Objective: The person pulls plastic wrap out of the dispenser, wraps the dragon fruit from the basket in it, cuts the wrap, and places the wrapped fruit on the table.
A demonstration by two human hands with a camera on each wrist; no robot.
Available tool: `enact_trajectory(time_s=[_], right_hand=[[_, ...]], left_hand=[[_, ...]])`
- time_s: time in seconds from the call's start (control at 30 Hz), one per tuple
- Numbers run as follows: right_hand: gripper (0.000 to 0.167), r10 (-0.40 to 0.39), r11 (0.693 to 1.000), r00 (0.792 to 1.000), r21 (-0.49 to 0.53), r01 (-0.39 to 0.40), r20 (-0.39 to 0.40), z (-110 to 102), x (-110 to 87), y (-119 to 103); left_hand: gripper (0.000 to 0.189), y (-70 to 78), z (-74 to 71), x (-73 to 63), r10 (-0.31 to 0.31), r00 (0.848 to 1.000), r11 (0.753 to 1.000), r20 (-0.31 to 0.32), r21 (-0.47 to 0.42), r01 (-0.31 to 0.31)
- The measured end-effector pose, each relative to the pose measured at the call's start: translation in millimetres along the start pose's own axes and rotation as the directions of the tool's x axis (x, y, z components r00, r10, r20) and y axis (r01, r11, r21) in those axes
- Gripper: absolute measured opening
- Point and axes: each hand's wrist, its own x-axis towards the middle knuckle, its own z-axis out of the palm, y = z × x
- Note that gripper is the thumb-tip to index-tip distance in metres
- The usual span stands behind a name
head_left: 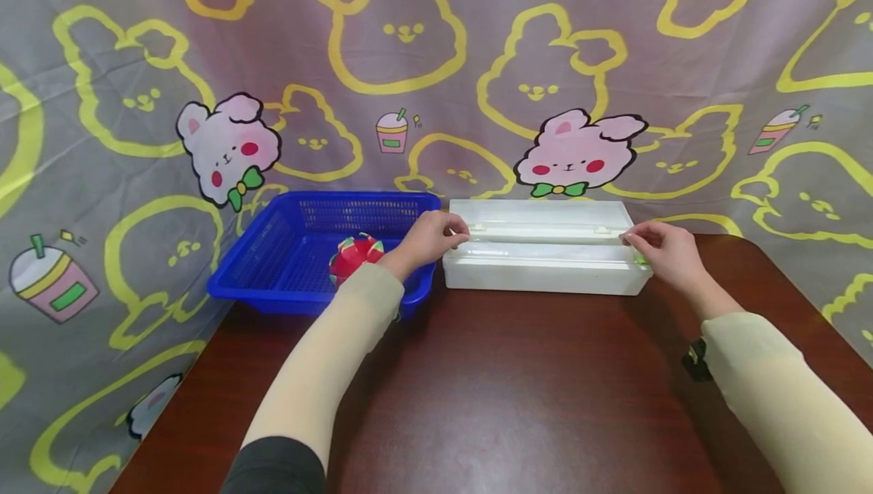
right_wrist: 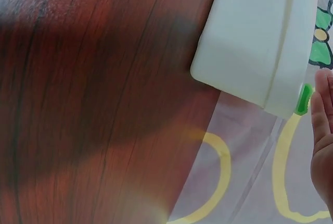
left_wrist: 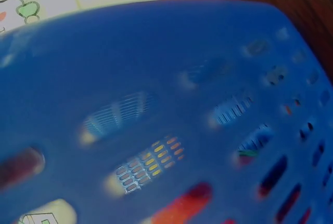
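Note:
A long white cling film dispenser (head_left: 546, 276) lies on the table with its lid (head_left: 539, 212) raised at the back. Clear cling film (head_left: 532, 250) stretches along its opening. At the left end, my left hand (head_left: 428, 239) pinches the film's edge between thumb and fingertips. My right hand (head_left: 667, 253) pinches at the opposite end, beside a small green slider (right_wrist: 304, 100) on the dispenser's corner. The film between the fingertips is hard to see. In the left wrist view, a blue basket's wall (left_wrist: 156, 41) hides the left hand.
Left of the dispenser stands a blue plastic basket (head_left: 286, 251) with perforated sides. A red bowl-like thing (head_left: 355, 255) with a green-and-white scalloped rim sits in it, partly behind my left arm. A patterned curtain (head_left: 450, 62) hangs behind the brown wooden table (head_left: 546, 373).

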Motion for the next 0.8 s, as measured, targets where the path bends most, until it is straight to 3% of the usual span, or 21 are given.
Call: enact_trajectory(time_s=[0.2, 0.53, 0.8], right_hand=[[0.024, 0.008, 0.999, 1.000, 0.036, -0.008, -0.015, 1.0, 0.6, -2.5], [0.019, -0.017, 1.000, 0.999, 0.013, 0.018, -0.027, -0.9, 8.5, -2.8], [0.020, 0.022, 1.000, 1.000, 0.006, -0.022, -0.006, -4.3, 12.6, -6.2]], left_hand=[[0.007, -1.5, 1.3, 2.6, -0.027, 0.999, 0.997, -0.025, -0.073, 0.025], [0.010, 0.9, 1.9, 4.6, -0.051, 0.996, 0.994, -0.071, -0.097, 0.044], [0.006, 3.3, 2.2, 5.6, -0.073, 0.992, 0.993, -0.100, -0.105, 0.063]])
